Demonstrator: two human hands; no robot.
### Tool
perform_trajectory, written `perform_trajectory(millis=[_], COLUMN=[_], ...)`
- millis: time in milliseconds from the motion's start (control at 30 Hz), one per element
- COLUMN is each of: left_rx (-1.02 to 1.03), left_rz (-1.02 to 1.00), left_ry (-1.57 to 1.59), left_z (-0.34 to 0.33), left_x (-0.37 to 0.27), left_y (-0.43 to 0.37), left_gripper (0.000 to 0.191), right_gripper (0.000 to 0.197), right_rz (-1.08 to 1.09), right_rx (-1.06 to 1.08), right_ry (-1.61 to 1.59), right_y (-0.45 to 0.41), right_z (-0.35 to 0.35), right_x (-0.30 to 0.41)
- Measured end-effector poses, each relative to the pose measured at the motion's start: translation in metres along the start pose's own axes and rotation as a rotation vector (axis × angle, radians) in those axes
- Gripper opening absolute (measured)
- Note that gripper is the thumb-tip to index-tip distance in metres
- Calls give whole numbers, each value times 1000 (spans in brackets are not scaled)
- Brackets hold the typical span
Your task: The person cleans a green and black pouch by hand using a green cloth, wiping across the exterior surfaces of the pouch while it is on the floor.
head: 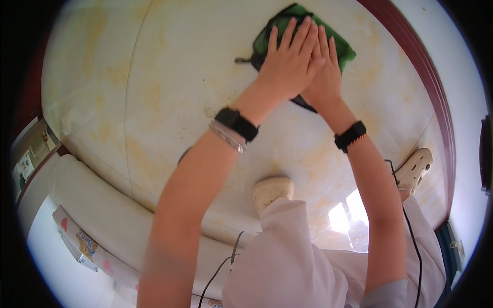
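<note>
Flat on a green fabric bag point(342, 45) with black trim, my left hand point(289, 64) lies palm down, fingers apart. My right hand point(325, 77) rests beside it on the bag. The left hand's thumb side overlaps part of the right hand and hides some of its fingers. The bag lies flattened on the marbled tile floor point(185, 88), and a small black loop point(242, 60) sticks out at its left. Neither hand is closed around the fabric. Black bands circle both wrists, and a clear bracelet point(227, 136) sits beside the left one.
Cream clogs point(273, 191) are on my feet, with pale trousers above. A black cable point(412, 231) runs along my right leg. To the right, dark red skirting point(427, 65) borders a white wall. A cream padded piece of furniture point(104, 188) lines the lower left.
</note>
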State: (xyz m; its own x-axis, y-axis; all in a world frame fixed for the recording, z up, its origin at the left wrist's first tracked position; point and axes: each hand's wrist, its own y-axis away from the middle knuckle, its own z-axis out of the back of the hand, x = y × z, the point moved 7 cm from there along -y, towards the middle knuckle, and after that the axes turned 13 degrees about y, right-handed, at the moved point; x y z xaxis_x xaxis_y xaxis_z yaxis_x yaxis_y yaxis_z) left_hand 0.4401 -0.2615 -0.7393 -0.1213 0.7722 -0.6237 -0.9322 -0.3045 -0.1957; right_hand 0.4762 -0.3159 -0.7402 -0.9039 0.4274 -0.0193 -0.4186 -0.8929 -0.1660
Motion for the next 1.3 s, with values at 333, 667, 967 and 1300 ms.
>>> perform_trajectory(millis=[333,667,967,1300], left_rx=[39,-2,104,-102], left_rz=[-416,69,275,89], left_ry=[-346,-3,137,-71], left_z=[53,71,50,87], left_x=[52,43,-31,36], left_y=[-77,32,161,107], left_gripper=[43,63,65,60], right_gripper=[66,63,64,65], right_rz=[-54,56,116,108], right_rx=[-114,12,221,44], right_ry=[178,-6,-80,-21], right_y=[-112,-43,89,7], right_z=[5,16,37,21], right_x=[5,72,122,135])
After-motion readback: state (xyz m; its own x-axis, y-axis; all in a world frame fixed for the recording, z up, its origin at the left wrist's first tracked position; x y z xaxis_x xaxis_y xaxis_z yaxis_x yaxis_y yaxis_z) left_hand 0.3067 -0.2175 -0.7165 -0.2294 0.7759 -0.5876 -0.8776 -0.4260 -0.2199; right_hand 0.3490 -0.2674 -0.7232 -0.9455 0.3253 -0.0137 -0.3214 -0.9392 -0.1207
